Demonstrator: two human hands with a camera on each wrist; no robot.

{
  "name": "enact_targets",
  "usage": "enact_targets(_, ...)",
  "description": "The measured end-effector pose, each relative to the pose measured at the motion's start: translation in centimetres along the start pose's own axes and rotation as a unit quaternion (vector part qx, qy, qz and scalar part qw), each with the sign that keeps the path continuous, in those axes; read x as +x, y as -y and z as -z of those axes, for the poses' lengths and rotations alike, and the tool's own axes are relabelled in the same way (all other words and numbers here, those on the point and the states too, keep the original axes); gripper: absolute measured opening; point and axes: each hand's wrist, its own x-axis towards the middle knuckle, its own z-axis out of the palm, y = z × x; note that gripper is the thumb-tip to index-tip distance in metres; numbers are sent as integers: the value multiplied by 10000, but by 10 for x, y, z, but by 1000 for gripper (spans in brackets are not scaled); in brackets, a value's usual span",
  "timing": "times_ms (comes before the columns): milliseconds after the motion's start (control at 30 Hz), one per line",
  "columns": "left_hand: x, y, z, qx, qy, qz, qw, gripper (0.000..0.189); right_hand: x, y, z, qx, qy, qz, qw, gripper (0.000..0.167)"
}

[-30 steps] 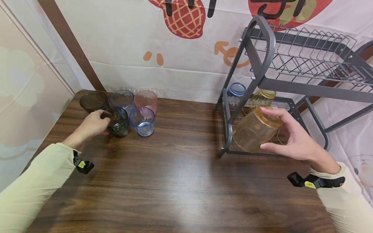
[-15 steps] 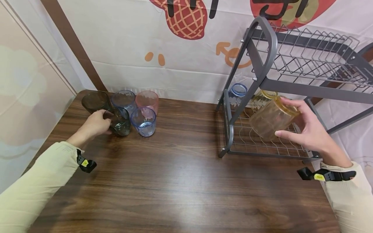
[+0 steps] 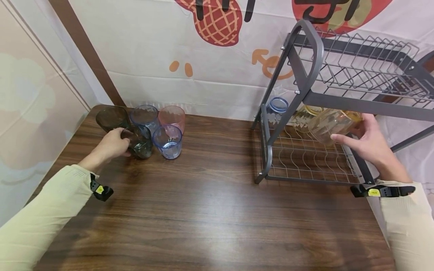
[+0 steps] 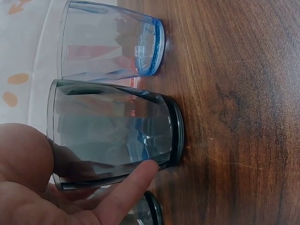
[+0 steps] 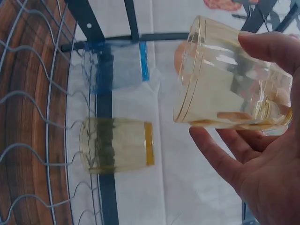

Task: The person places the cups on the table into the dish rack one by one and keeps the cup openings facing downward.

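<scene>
My right hand (image 3: 371,145) holds a tilted amber drinking glass (image 3: 330,126) by its thick base, inside the lower tier of the rack. The glass's open end points down and left; in the right wrist view the thumb lies on one side of the glass (image 5: 220,79) and the fingers on the other. Upside down on that tier stand a yellow glass (image 5: 117,145) and a blue glass (image 5: 117,68). At the table's far left, my left hand (image 3: 113,145) grips an upright dark grey glass (image 4: 112,136) at its near side, with one fingertip low on the wall.
Around the dark grey glass stand another dark glass (image 3: 110,118), two blue glasses (image 3: 168,145) and a pink glass (image 3: 174,116). The grey metal rack (image 3: 339,97) has a wire upper tier and a wavy wire lower tier. A printed cloth (image 3: 217,90) hangs behind the table (image 3: 210,210).
My right hand has carried the amber glass rightward and back, up under the rack's upper tier, tilting it further. My left hand stays on the dark grey glass.
</scene>
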Motion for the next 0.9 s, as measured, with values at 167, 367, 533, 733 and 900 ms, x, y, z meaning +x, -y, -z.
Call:
enact_targets(167,1,2,-1,-92,-7,-18,10000,50,5,-11,8,-85,-278,-452,9986,56)
enact_targets(367,2,3,-1,-60,-15,-28,10000,50,11,-21,15,-860,-828,-956,9882,61)
enact_targets(533,2,3,0,-44,11,-18,10000,50,13,-29,20,-1376,-1036,-1425,9747,64)
enact_targets(733,3,3,-1,-58,34,-59,10000,50,17,-46,23,-1686,-1298,-1602,9639,49)
enact_targets(900,3,4,0,-38,45,-56,10000,50,19,-64,24,-2045,-1333,-1471,9585,36)
